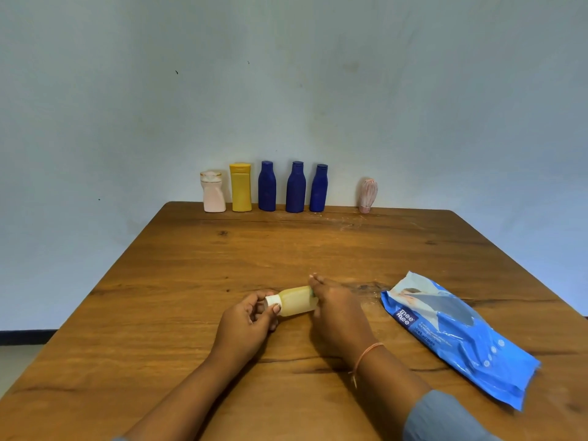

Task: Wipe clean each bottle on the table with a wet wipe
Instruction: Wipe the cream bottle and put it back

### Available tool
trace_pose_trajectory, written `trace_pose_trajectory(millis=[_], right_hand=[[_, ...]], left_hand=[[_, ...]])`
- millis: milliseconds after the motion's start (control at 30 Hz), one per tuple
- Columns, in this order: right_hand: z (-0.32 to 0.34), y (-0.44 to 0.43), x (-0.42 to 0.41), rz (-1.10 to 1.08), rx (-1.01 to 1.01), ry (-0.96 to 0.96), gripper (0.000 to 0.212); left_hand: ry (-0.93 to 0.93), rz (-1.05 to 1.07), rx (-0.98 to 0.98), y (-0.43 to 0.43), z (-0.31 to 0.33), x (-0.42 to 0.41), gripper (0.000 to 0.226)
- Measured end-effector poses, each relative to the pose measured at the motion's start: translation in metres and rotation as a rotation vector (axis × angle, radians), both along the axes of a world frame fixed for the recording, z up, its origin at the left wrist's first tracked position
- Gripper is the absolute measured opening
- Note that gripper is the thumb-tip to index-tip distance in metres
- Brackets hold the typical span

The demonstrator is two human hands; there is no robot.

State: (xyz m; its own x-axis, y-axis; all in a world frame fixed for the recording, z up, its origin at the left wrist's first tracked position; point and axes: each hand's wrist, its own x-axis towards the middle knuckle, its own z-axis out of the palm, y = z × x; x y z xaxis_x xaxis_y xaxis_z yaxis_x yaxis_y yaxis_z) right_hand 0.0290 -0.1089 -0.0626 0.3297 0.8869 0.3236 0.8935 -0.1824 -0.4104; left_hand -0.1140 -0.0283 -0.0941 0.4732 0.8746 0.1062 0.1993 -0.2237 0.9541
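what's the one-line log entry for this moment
left hand pinches cap | right hand grips base of small yellow bottle, held sideways | wipes pack lies right of hands | back-row bottles upright

Being held on its side over mid-table, white cap pointing left: small pale-yellow bottle (297, 301). Standing upright in a row along the far edge: pink-white bottle (213, 194), yellow bottle (241, 189), left dark blue bottle (267, 187), middle dark blue bottle (296, 189), right dark blue bottle (318, 189). Lying flat at the right: blue wet wipes pack (458, 335).
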Motion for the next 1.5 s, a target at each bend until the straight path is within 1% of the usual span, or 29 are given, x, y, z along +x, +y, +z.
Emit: trace_pose_trajectory(millis=[100, 200, 300, 367, 500, 567, 700, 800, 867, 967, 1033, 1133, 1167, 1200, 1300, 1400, 1500], right_hand=[[-0.011, 0.01, -0.026, 0.125, 0.036, -0.074, 0.055], [-0.02, 0.015, -0.041, 0.253, 0.006, -0.139, 0.05], [-0.014, 0.01, -0.026, 0.244, -0.021, -0.247, 0.057], [-0.009, 0.002, -0.009, 0.168, -0.014, -0.184, 0.06], [-0.013, -0.005, 0.021, -0.032, -0.042, -0.018, 0.052], [-0.016, -0.004, 0.017, -0.084, -0.021, 0.052, 0.051], [-0.022, 0.002, 0.0, -0.139, 0.073, 0.124, 0.051], [-0.018, 0.008, -0.012, -0.072, 0.123, 0.111, 0.05], [-0.014, 0.01, -0.03, 0.045, 0.138, 0.12, 0.052], [-0.014, 0.011, -0.048, 0.183, 0.098, 0.138, 0.053], [-0.018, 0.01, -0.04, 0.227, 0.06, 0.032, 0.053], [-0.023, 0.007, -0.016, 0.177, -0.021, -0.187, 0.062], [-0.02, 0.005, -0.011, 0.167, -0.071, -0.187, 0.064], [-0.016, 0.004, -0.007, 0.159, -0.062, -0.183, 0.064], [-0.015, 0.005, 0.004, 0.09, -0.125, -0.128, 0.062], [-0.022, 0.007, 0.009, 0.009, -0.158, -0.031, 0.061], [-0.023, 0.009, 0.007, -0.065, -0.112, 0.133, 0.053]], left_hand=[[0.017, 0.008, 0.021, 0.0, -0.001, -0.001, 0.017], [0.066, 0.017, 0.067, 0.001, -0.001, -0.003, 0.022], [0.038, 0.007, 0.004, 0.0, -0.002, -0.003, 0.018], [0.02, 0.015, -0.042, 0.001, -0.001, -0.001, 0.014], [0.011, 0.023, -0.071, 0.0, 0.001, 0.0, 0.012], [0.024, 0.022, -0.065, 0.001, 0.0, 0.001, 0.013], [0.027, 0.026, -0.065, 0.0, 0.001, 0.002, 0.012], [0.028, 0.029, -0.062, 0.0, 0.003, 0.002, 0.009], [0.031, 0.025, -0.038, 0.001, 0.001, 0.002, 0.007], [0.083, 0.024, 0.018, 0.002, 0.001, 0.0, 0.017], [0.07, 0.023, -0.023, 0.003, 0.001, 0.0, 0.014], [0.032, 0.025, -0.057, 0.002, 0.002, 0.001, 0.008], [0.029, 0.026, -0.063, 0.002, 0.002, 0.002, 0.006], [0.028, 0.027, -0.071, 0.002, 0.003, 0.003, 0.003], [0.018, 0.037, -0.073, 0.001, 0.005, 0.002, 0.004], [0.011, 0.025, -0.01, 0.0, 0.005, 0.0, 0.019], [0.002, -0.004, 0.034, -0.001, 0.005, -0.001, 0.029]])
